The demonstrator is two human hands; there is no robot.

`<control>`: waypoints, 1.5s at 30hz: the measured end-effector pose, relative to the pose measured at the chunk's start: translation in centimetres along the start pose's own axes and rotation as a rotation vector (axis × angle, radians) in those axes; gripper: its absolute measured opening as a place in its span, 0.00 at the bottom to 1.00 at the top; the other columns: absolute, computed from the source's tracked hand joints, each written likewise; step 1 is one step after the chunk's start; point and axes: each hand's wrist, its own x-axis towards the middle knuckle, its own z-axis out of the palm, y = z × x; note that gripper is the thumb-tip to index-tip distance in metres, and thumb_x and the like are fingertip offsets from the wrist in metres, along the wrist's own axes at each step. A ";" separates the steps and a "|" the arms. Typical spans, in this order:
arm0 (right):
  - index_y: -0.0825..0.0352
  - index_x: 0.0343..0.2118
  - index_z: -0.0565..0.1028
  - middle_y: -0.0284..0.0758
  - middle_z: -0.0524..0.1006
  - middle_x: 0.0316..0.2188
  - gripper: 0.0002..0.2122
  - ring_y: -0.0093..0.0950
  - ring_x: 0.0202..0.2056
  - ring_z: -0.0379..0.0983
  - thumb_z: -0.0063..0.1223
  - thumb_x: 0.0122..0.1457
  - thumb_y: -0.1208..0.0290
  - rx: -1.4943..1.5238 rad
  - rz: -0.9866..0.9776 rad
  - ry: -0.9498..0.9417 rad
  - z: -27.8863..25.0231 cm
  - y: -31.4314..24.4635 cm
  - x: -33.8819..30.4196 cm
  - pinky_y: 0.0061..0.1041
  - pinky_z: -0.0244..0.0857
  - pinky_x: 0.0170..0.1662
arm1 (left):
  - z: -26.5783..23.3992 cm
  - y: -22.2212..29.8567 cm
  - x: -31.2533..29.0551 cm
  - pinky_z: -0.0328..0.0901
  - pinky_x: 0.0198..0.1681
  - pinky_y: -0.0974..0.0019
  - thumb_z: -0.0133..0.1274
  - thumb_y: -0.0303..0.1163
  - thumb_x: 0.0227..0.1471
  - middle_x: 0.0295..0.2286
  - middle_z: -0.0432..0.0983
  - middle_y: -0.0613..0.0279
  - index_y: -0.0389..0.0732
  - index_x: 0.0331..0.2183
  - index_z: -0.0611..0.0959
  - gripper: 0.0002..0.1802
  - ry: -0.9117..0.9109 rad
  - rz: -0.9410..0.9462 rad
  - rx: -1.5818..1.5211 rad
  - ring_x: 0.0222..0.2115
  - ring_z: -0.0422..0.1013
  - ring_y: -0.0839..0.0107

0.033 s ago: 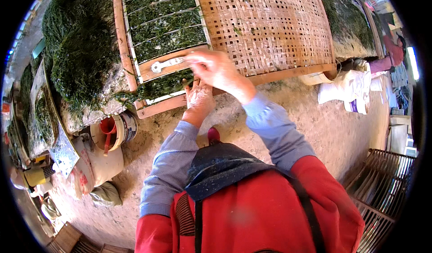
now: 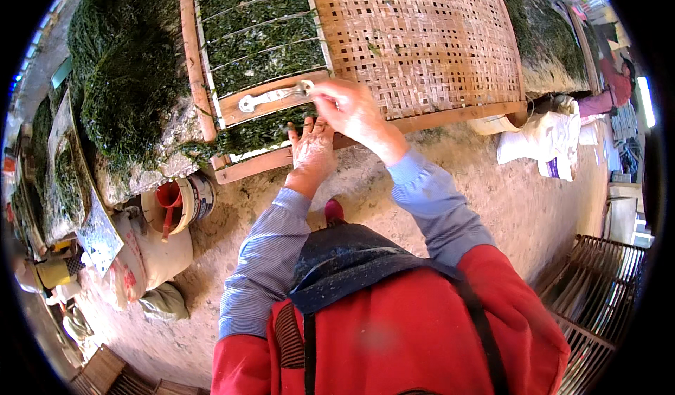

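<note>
My left hand (image 2: 311,150) has its fingers spread over the near edge of a wooden frame (image 2: 246,170), beside a strip of dark green seaweed (image 2: 256,133). Just above it, my right hand (image 2: 349,112) is closed, thumb and fingertips together, at the right end of a metal handle (image 2: 271,98). What the fingertips hold, if anything, is too small to make out. The handle sits on a wooden bar of a slatted frame (image 2: 261,19) laid over chopped seaweed. To the right lies a woven bamboo mat (image 2: 429,40) with a few green bits on it.
A large heap of seaweed (image 2: 126,72) lies at left, another (image 2: 545,33) at far right. Below stands a white bucket (image 2: 204,195) with a red scoop (image 2: 169,198). White sacks (image 2: 538,138) lie at right, near another person (image 2: 612,89). Slatted racks (image 2: 590,296) stand lower right.
My right hand has shifted slightly right and down, uncovering the handle's right end. More of my left hand's spread fingers shows. The frame and mat have not moved noticeably.
</note>
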 end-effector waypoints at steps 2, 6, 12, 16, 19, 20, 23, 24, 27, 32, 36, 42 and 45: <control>0.65 0.32 0.75 0.37 0.76 0.31 0.05 0.33 0.33 0.73 0.52 0.52 0.73 -0.148 -0.065 0.038 0.4 1.6 -2.2 0.31 0.68 0.34 | 0.1 -1.1 0.0 0.45 0.58 0.43 0.51 0.26 0.37 0.46 0.69 0.57 0.41 0.41 0.77 0.22 0.199 0.093 -0.184 0.53 0.60 0.56; 0.67 0.28 0.74 0.36 0.74 0.34 0.04 0.34 0.43 0.69 0.51 0.51 0.73 -0.583 -0.348 0.089 2.8 4.1 -4.9 0.34 0.60 0.49 | -0.8 -5.1 -1.0 0.63 0.45 0.60 0.54 0.25 0.36 0.33 0.76 0.58 0.38 0.27 0.82 0.09 0.666 0.007 -0.434 0.41 0.68 0.58; 0.70 0.38 0.73 0.41 0.70 0.46 0.14 0.36 0.52 0.63 0.49 0.52 0.66 -0.599 -0.331 -0.045 6.2 0.6 -3.6 0.38 0.53 0.57 | -0.5 -10.9 -1.7 0.60 0.47 0.58 0.55 0.25 0.37 0.30 0.74 0.52 0.39 0.26 0.82 0.08 0.714 -0.184 -0.250 0.40 0.65 0.54; 0.71 0.41 0.72 0.43 0.67 0.50 0.16 0.38 0.56 0.59 0.51 0.53 0.66 -0.638 -0.176 -0.113 7.9 2.3 -4.6 0.40 0.52 0.57 | -4.9 -14.1 -4.1 0.63 0.24 0.76 0.58 0.32 0.46 0.23 0.78 0.65 0.35 0.33 0.83 0.12 0.492 -0.185 -1.054 0.21 0.68 0.80; 0.71 0.42 0.71 0.44 0.66 0.49 0.16 0.38 0.56 0.58 0.52 0.52 0.66 -0.645 -0.181 -0.123 8.6 0.3 -3.7 0.41 0.52 0.57 | -7.2 -19.2 -7.1 0.64 0.24 0.78 0.55 0.30 0.49 0.26 0.77 0.65 0.36 0.35 0.82 0.10 0.627 -0.403 -1.110 0.22 0.69 0.80; 0.70 0.42 0.71 0.43 0.67 0.49 0.16 0.38 0.55 0.59 0.52 0.53 0.66 -0.610 -0.257 -0.101 8.7 -1.2 -3.2 0.41 0.51 0.57 | -7.6 -21.1 -7.8 0.64 0.23 0.77 0.56 0.29 0.48 0.25 0.77 0.64 0.34 0.34 0.81 0.11 0.727 -0.474 -1.188 0.21 0.69 0.79; 0.69 0.48 0.66 0.42 0.60 0.54 0.21 0.41 0.57 0.54 0.51 0.53 0.64 -0.614 -0.166 -0.106 11.2 -0.2 -3.2 0.44 0.50 0.58 | -7.6 -27.8 -8.8 0.63 0.17 0.76 0.55 0.24 0.46 0.22 0.76 0.61 0.31 0.31 0.80 0.08 1.009 -0.610 -1.253 0.18 0.69 0.77; 0.69 0.52 0.63 0.43 0.57 0.56 0.25 0.42 0.58 0.51 0.50 0.54 0.61 -0.698 -0.158 -0.141 11.7 0.3 -3.2 0.47 0.49 0.57 | -7.3 -30.7 -9.0 0.64 0.17 0.74 0.54 0.24 0.46 0.21 0.75 0.61 0.31 0.32 0.80 0.09 0.994 -0.624 -1.157 0.18 0.69 0.76; 0.70 0.52 0.63 0.47 0.55 0.57 0.28 0.47 0.58 0.50 0.50 0.52 0.56 -0.741 -0.161 -0.118 13.0 0.2 -3.3 0.52 0.48 0.56 | -5.3 -38.8 -7.9 0.68 0.31 0.58 0.60 0.40 0.40 0.21 0.76 0.51 0.32 0.34 0.79 0.22 0.928 -0.724 -0.383 0.25 0.73 0.58; 0.73 0.50 0.64 0.50 0.56 0.56 0.31 0.49 0.58 0.49 0.53 0.49 0.54 -0.710 -0.096 -0.132 13.3 -0.7 -2.8 0.57 0.47 0.55 | -7.5 -35.2 -3.4 0.57 0.52 0.53 0.58 0.58 0.38 0.46 0.65 0.44 0.34 0.48 0.69 0.44 0.552 -0.965 0.153 0.48 0.60 0.48; 0.74 0.50 0.64 0.51 0.57 0.55 0.32 0.50 0.58 0.49 0.52 0.48 0.51 -0.722 -0.057 -0.119 13.6 -0.9 -3.0 0.57 0.46 0.55 | -8.8 -33.1 -1.2 0.62 0.46 0.58 0.59 0.44 0.41 0.43 0.68 0.51 0.40 0.41 0.77 0.25 0.616 -0.868 0.134 0.45 0.63 0.53; 0.75 0.50 0.64 0.53 0.56 0.55 0.32 0.53 0.59 0.47 0.51 0.50 0.52 -0.706 -0.031 -0.080 14.2 -1.1 -3.2 0.58 0.43 0.56 | -8.0 -34.4 -1.6 0.68 0.33 0.69 0.61 0.28 0.38 0.28 0.79 0.53 0.37 0.34 0.83 0.15 0.657 -0.451 -0.305 0.26 0.75 0.66; 0.75 0.50 0.63 0.54 0.57 0.55 0.32 0.53 0.58 0.47 0.50 0.51 0.51 -0.721 0.003 -0.074 14.4 -1.3 -3.3 0.58 0.44 0.55 | -9.4 -27.2 -2.9 0.67 0.31 0.74 0.59 0.19 0.41 0.27 0.78 0.62 0.33 0.32 0.82 0.10 0.648 -0.183 -1.043 0.25 0.71 0.77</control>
